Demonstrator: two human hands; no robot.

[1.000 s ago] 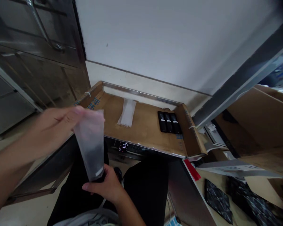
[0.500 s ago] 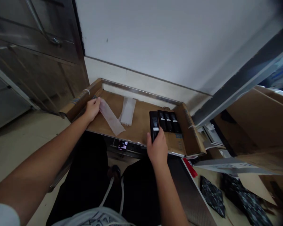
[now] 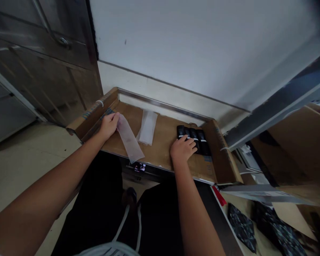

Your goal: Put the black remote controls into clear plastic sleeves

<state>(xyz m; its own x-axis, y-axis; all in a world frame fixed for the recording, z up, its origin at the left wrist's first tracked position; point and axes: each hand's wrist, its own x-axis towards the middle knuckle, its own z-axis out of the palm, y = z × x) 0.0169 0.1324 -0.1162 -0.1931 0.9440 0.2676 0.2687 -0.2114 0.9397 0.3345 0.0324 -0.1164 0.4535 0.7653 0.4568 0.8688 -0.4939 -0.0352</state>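
Black packs (image 3: 203,143) partly hidden by spread right hand (image 3: 183,148) | left hand (image 3: 109,125) pinches translucent sleeve (image 3: 129,139)

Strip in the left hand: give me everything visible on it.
The strip is long, narrow, whitish and translucent, like thin plastic film. The left hand pinches its upper end. From there it slants down to the right, its lower end at the front edge of the cardboard tray. It lies left of the whitish pieces; whether it touches them is unclear, as is whether either end opens.
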